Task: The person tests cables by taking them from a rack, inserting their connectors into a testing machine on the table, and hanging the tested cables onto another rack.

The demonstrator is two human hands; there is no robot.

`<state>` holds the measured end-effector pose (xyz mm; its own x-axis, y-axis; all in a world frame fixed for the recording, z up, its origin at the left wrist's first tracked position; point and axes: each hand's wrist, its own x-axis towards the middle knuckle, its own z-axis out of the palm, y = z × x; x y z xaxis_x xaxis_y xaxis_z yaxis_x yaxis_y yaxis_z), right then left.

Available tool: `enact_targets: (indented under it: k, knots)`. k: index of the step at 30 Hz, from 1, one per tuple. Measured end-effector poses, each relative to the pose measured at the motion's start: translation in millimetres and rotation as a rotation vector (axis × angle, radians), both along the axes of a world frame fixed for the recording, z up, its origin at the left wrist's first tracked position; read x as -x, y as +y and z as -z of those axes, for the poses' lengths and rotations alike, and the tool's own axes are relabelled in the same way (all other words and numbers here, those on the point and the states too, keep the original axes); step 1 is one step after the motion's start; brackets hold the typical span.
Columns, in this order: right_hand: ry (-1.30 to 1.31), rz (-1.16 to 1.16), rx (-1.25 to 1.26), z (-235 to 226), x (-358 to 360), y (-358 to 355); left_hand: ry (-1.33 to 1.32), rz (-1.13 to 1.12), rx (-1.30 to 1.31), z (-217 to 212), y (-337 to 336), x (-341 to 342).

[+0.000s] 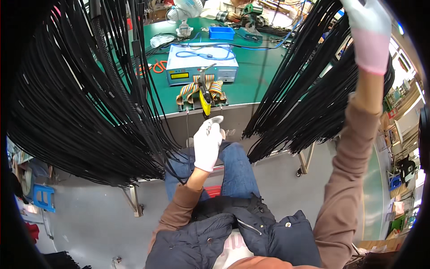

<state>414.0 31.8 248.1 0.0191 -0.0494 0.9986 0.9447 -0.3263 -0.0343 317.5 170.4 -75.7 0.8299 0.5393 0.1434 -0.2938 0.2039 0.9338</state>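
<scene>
My left hand, in a white glove with greyed fingertips, is just below the yellow handle of a toggle clamp. Its fingers are curled together, and whatever they may hold is too small to make out. Raised high at the right, my right hand wears a white and pink glove. It is beside the top of the right bundle of black cables, with its fingers cut off by the picture's edge. Striped ribbon cables run from the clamp fixture to a blue-white tester box.
A thick bundle of black cables hangs at the left. Orange-handled scissors, a blue tray and a white fan are on the green table. Another person works across it. A blue stool stands at the lower left.
</scene>
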Motion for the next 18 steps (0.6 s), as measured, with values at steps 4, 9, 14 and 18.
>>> enact_targets:
  k: [4,9,14,18]
  knots:
    - [0.4,-0.126,0.08,76.4,0.0,4.9,-0.008,-0.17,-0.044,11.1,31.0,-6.3]
    - [1.304,-1.054,0.091,263.2,-28.5,37.8,0.181,-0.294,-0.131,19.7,77.0,-14.6]
    - [1.561,-0.628,-0.044,353.4,-34.8,46.8,0.353,-0.04,0.225,17.7,95.2,-27.6]
    - [1.659,-0.74,0.024,358.8,-32.0,60.4,0.308,-0.035,0.254,41.1,100.0,-32.7]
